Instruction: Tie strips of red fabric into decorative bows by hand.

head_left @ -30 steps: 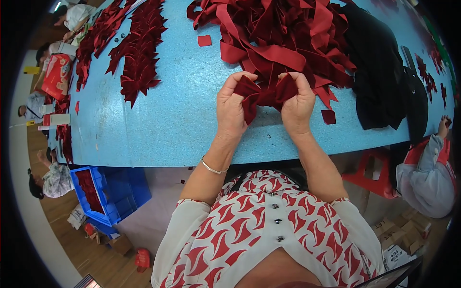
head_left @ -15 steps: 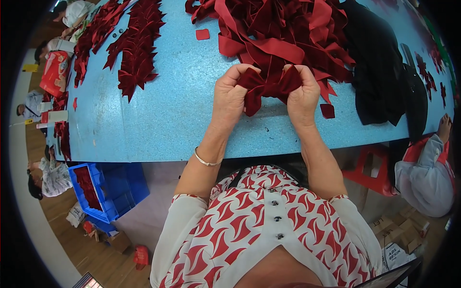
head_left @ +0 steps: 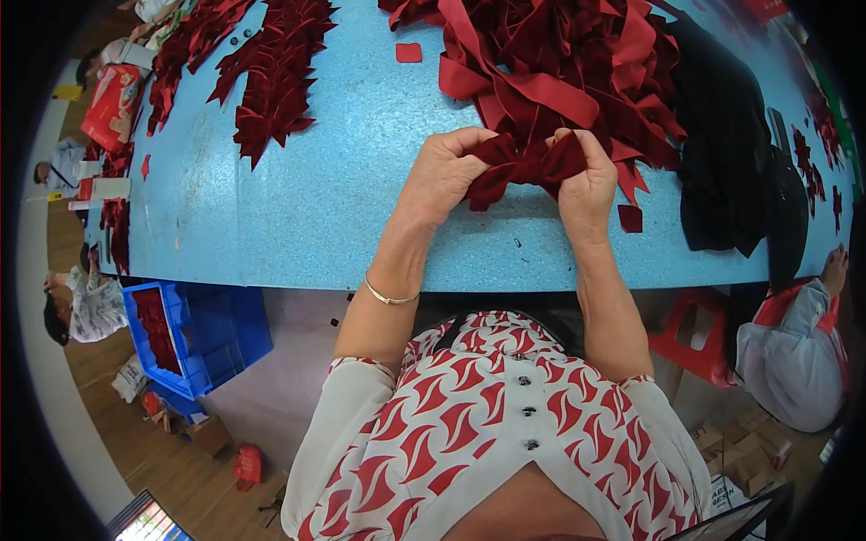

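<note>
Between my two hands a dark red velvet bow (head_left: 526,169) is held above the near part of the blue table. The fingers of my left hand (head_left: 444,174) pinch its left loop, and my right hand (head_left: 586,185) grips the right loop. Both hands are closed, and the bow's knot sits in the middle between them. Right behind the bow lies a large heap of red velvet ribbons (head_left: 559,63), some strips showing a lighter red side. A small dark red square of fabric (head_left: 631,218) lies beside my right hand, and a brighter red square (head_left: 409,53) lies farther off to the left.
Rows of stacked red bows (head_left: 281,77) lie on the blue table (head_left: 343,198) at the left. Black cloth (head_left: 722,135) covers part of the right side. Below the left edge stands a blue crate (head_left: 221,338); a red stool (head_left: 695,338) and a seated person (head_left: 794,352) are at the right.
The bow is still held in both hands; its loops and tails look slightly turned and more bunched. The whole view has shifted a little, so the table things appear farther right.
</note>
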The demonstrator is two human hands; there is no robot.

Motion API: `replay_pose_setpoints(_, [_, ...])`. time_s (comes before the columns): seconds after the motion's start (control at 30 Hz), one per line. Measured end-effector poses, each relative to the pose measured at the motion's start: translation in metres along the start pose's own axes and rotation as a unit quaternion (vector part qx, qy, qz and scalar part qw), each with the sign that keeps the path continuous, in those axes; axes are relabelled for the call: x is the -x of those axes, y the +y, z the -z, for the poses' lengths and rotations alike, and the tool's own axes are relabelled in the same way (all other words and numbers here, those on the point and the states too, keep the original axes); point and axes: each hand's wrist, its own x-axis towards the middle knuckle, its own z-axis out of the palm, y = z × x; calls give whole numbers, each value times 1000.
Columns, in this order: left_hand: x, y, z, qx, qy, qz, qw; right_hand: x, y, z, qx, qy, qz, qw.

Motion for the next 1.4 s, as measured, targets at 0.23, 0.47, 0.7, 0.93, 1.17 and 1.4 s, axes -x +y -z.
replay_pose_setpoints(0.23, [13, 11, 9, 3, -26, 34, 999, 5, 9, -9, 5, 15, 8, 1000])
replay_pose_setpoints(0.47, [5, 5, -2, -11, -13, 54, 998, 2, 13, -1, -6, 32, 33, 999])
replay_pose_setpoints(0.7, [-3, -4, -20, 31, 20, -39, 999, -7, 0, 11, -39, -4, 15, 999])
replay_pose_setpoints(0.93, [-8, 4, -25, 99, 20, 27, 995, -23, -30, 36, -93, -169, -235, 953])
replay_pose_setpoints(1.17, [-11, 10, -29, 91, 15, 16, 996, -33, -33, 48, -109, -238, -265, 928])
replay_pose_setpoints(1.4, [-6, 7, -29, 87, 7, 39, 995, -25, -40, 47, -47, -236, -180, 954])
